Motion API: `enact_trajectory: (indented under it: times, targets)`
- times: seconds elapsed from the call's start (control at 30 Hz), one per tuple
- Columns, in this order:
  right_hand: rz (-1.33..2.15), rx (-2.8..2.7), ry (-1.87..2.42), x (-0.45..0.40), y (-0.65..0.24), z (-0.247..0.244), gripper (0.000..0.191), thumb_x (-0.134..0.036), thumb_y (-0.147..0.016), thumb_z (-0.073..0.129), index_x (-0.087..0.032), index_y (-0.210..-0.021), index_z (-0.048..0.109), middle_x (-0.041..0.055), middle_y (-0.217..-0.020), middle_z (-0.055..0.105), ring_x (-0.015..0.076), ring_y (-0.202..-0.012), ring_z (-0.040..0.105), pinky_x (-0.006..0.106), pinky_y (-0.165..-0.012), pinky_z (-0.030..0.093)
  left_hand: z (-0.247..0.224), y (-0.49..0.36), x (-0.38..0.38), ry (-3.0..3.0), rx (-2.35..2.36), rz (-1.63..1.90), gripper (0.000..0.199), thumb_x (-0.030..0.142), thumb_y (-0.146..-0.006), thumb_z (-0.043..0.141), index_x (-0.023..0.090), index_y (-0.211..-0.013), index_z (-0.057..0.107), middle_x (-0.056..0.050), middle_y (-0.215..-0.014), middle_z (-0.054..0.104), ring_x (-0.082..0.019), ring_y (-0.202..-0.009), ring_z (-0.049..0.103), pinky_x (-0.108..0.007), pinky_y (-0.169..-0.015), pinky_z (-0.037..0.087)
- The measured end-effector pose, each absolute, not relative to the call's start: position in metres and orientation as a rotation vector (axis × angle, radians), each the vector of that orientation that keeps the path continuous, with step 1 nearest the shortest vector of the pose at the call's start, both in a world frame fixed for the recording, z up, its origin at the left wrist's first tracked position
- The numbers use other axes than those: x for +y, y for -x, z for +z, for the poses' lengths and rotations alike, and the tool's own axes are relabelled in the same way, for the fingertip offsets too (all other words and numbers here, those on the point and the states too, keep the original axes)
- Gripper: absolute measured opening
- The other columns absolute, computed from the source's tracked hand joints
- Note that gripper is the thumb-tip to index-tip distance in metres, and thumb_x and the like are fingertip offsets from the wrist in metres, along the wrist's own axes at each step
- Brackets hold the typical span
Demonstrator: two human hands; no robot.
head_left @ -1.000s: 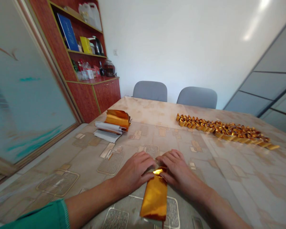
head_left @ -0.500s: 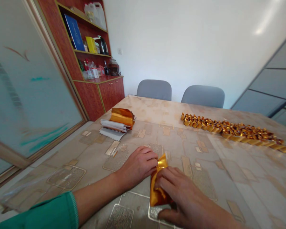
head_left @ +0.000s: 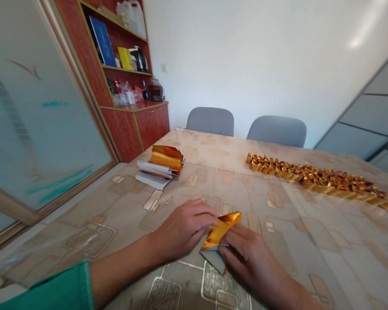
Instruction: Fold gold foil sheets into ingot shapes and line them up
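Between my two hands is a partly folded sheet of gold foil paper (head_left: 217, 234), its shiny gold face up and a pale grey underside showing at the lower edge. My left hand (head_left: 189, 226) grips its left edge with bent fingers. On the right edge, my right hand (head_left: 248, 249) closes its fingers over the paper, the thumb at the near side. A pointed gold corner sticks up beyond the fingers. Both hands are just above or on the patterned tablecloth (head_left: 168, 284); exact contact is hard to see.
A stack of curled gold and grey paper sheets (head_left: 158, 168) lies at the table's left. Rows of folded gold pieces (head_left: 313, 176) stretch along the right side. Two grey chairs (head_left: 210, 120) stand behind the far edge, and a red-brown cabinet (head_left: 139, 129) is at the back left.
The gold paper has turned and tilted, so its grey underside now shows. My right hand has shifted its hold, fingers drawn in along the right edge. My left hand stays nearly in place.
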State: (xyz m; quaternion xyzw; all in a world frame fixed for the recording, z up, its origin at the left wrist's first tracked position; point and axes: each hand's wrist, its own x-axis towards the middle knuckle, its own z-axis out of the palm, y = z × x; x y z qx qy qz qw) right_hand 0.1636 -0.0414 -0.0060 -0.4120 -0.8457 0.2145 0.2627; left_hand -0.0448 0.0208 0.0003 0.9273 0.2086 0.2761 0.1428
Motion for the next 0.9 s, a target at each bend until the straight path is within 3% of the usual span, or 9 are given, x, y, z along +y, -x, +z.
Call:
enact_trajectory:
  times: [0.07,0.13,0.2,0.33,0.53,0.67,0.8,0.9]
  targets:
    - [0.545,-2.212,1.191,-0.042,-0.162,-0.012,0.016,-0.016,-0.096,0.051,-0.02,-0.082,0.058,0.001,-0.082,0.064,0.0154,-0.076,0.059,0.027,-0.069,0.042,0.006,0.048,0.007,-2.643,0.624,0.703,0.016,0.022,-0.092,0.055,0.017,-0.106,0.062,-0.006,-0.107,0.067,-0.02,-0.097,0.058,-0.035,-0.088,0.044]
    - [0.498,-2.181,1.239,-0.043,-0.161,-0.016,0.018,-0.017,-0.096,0.051,-0.02,-0.079,0.058,0.0003,-0.076,0.063,0.0148,-0.071,0.057,0.026,-0.065,0.04,0.006,0.048,-0.003,-2.66,0.63,0.573,0.028,0.034,-0.087,0.065,0.018,-0.109,0.06,-0.006,-0.104,0.066,-0.022,-0.094,0.058,-0.036,-0.084,0.045]
    - [0.478,-2.191,1.236,-0.045,-0.16,-0.016,0.02,-0.018,-0.096,0.051,-0.02,-0.077,0.057,0.0,-0.073,0.062,0.0145,-0.069,0.056,0.026,-0.063,0.038,0.001,0.046,-0.009,-2.706,0.677,0.505,0.029,0.039,-0.088,0.064,0.017,-0.106,0.058,-0.006,-0.1,0.066,-0.023,-0.09,0.058,-0.035,-0.079,0.046]
    - [0.532,-2.171,1.115,-0.046,-0.167,-0.004,0.022,-0.027,-0.097,0.051,-0.021,-0.078,0.06,0.0003,-0.072,0.062,0.0151,-0.067,0.056,0.027,-0.061,0.039,-0.012,0.042,-0.012,-2.844,0.704,0.497,0.013,0.028,-0.097,0.05,0.017,-0.097,0.057,-0.004,-0.088,0.065,-0.02,-0.079,0.057,-0.032,-0.071,0.044]
    - [0.37,-1.771,1.334,-0.032,-0.19,-0.001,0.024,-0.032,-0.1,0.042,-0.021,-0.093,0.062,0.0048,-0.086,0.064,0.0201,-0.081,0.059,0.032,-0.071,0.044,-0.016,0.042,-0.011,-3.011,0.619,0.562,0.018,0.018,-0.101,0.043,0.017,-0.091,0.059,-0.002,-0.079,0.063,-0.017,-0.072,0.054,-0.029,-0.062,0.04]
    - [0.646,-1.988,1.441,-0.033,-0.183,-0.009,0.031,-0.03,-0.1,0.042,-0.021,-0.076,0.059,0.0022,-0.076,0.061,0.0176,-0.07,0.056,0.03,-0.063,0.04,-0.019,0.04,-0.011,-2.848,0.701,0.57,0.02,0.023,-0.098,0.049,0.018,-0.083,0.061,-0.002,-0.084,0.065,-0.017,-0.076,0.055,-0.029,-0.07,0.042]
    - [0.636,-2.256,1.391,-0.041,-0.173,-0.005,0.017,-0.035,-0.088,0.064,-0.02,-0.082,0.061,0.004,-0.086,0.062,0.0215,-0.082,0.056,0.033,-0.07,0.039,-0.023,0.039,-0.009,-2.668,0.78,0.59,0.015,0.023,-0.097,0.053,0.018,-0.088,0.064,-0.002,-0.087,0.066,-0.017,-0.081,0.056,-0.029,-0.075,0.042]
    - [0.595,-2.314,1.415,-0.043,-0.17,-0.004,0.023,-0.039,-0.078,0.075,-0.02,-0.084,0.062,0.0041,-0.088,0.062,0.0234,-0.084,0.055,0.033,-0.071,0.038,-0.021,0.038,-0.008,-2.487,0.931,0.618,0.001,0.02,-0.091,0.063,0.018,-0.091,0.062,0.0,-0.086,0.066,-0.018,-0.081,0.057,-0.028,-0.073,0.042]
